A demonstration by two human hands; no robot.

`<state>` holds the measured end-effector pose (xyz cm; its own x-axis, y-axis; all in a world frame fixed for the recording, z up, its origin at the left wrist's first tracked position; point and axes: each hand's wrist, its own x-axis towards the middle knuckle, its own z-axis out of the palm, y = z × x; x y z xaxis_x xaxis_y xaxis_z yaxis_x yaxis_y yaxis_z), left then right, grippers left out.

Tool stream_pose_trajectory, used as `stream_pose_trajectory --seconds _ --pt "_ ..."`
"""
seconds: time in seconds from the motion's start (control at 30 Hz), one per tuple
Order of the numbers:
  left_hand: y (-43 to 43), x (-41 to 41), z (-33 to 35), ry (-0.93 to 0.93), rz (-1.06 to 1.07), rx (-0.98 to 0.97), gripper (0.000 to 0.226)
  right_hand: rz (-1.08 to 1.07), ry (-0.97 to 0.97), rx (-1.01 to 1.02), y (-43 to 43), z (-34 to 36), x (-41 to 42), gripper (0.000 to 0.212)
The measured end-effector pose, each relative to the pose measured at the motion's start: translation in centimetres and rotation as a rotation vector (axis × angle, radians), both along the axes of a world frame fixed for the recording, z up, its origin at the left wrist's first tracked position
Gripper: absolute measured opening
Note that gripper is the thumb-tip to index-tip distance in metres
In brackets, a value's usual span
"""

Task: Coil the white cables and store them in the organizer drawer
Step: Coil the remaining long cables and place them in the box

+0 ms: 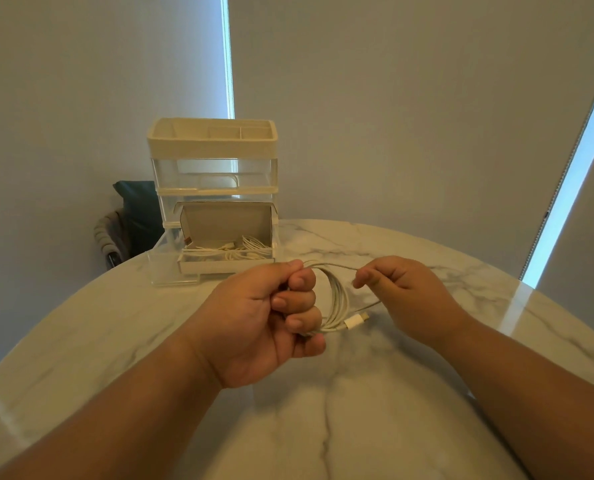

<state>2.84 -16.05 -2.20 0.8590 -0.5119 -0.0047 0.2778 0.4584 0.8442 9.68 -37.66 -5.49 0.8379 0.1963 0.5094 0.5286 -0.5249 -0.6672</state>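
Marble table (323, 427), round; bare top near the body and to the right. Left hand (271, 317) above it, fist curled round a coiled cable (338, 299), loops sticking out right of the fingers. Plug (356, 321) dangles at the coil's lower right. Right hand (406, 296) just beside it, thumb and forefinger pinching the loose strand. Beyond, the organizer (212, 188) stands near the table's far left edge. Its bottom drawer (171, 268) is pulled out. In it sits an open box (226, 220) with more coiled cables (233, 252). Chair (129, 230) behind the table.
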Motion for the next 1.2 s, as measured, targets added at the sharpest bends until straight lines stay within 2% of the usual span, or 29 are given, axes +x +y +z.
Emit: stream_pose_trajectory --seconds 0.13,0.27,0.3,0.37,0.47,0.7,0.8,0.9,0.97,1.03,1.13,1.2 --pt "0.0 -0.1 0.2 0.003 0.03 -0.039 0.028 -0.057 0.04 0.035 -0.4 -0.2 0.4 0.025" --pt "0.2 0.0 0.3 -0.006 0.057 -0.094 0.026 0.124 0.337 0.523 1.5 -0.8 -0.3 0.022" --pt "0.4 0.1 0.4 -0.018 0.068 -0.11 0.026 0.16 0.392 0.568 2.0 -0.8 -0.6 0.023" --pt "0.8 0.2 0.7 -0.042 0.096 -0.139 0.026 0.174 0.429 0.474 2.9 -0.9 -1.3 0.027" --pt "1.0 0.5 0.8 -0.071 0.194 -0.173 0.026 0.159 0.449 0.211 4.0 -1.1 -2.5 0.026" --pt "1.0 1.2 0.3 -0.145 0.431 -0.115 0.021 0.343 0.645 -0.012 5.7 -0.5 -5.3 0.031" --pt "1.2 1.8 0.0 -0.18 0.552 0.026 0.028 0.372 0.606 -0.175 5.5 0.0 -5.7 0.033" --pt "1.3 2.4 -0.7 -0.331 0.711 0.34 0.034 0.467 0.582 -0.244 5.5 0.6 -6.0 0.04" --pt "1.1 2.0 -1.3 -0.483 0.746 0.607 0.032 0.532 0.648 -0.14 5.7 0.9 -6.3 0.039" --pt "0.7 1.4 -1.7 -0.642 0.724 0.795 0.028 0.516 0.699 -0.004 5.6 1.3 -6.3 0.032" --pt "0.4 1.0 -1.8 -0.744 0.694 0.909 0.025 0.484 0.803 0.292 5.1 2.1 -6.1 0.022" --pt "0.4 1.1 -1.8 -0.781 0.689 0.995 0.025 0.447 0.828 0.379 4.9 2.7 -6.0 0.022"
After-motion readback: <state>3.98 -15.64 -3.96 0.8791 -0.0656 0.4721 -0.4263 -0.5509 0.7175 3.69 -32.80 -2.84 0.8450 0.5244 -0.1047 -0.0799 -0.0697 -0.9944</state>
